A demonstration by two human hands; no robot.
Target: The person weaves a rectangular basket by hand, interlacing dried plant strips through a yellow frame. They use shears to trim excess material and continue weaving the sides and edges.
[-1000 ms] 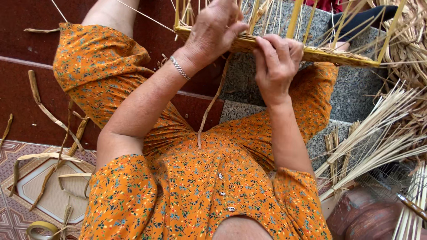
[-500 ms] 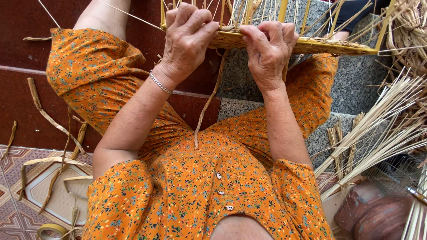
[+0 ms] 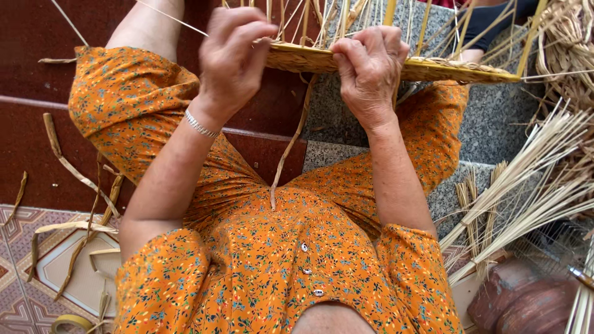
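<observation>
Both hands on woven basket rim (image 3: 433, 68), held above lap. Left hand (image 3: 232, 55) pinching a thin strand (image 3: 173, 18); right hand (image 3: 370, 71) clamped over rim edge. Loose strip (image 3: 288, 148) hangs below.

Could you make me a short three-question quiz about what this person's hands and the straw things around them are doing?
1. True or false: both hands grip the woven rim of the basket frame.
2. Which wrist wears the silver bracelet?
3. Where does the loose bundle of pale reeds lie: A) at the person's right, B) on the lap, C) in the left hand?

Key
1. True: the left hand and right hand both pinch the rim.
2. The left.
3. A.
</observation>
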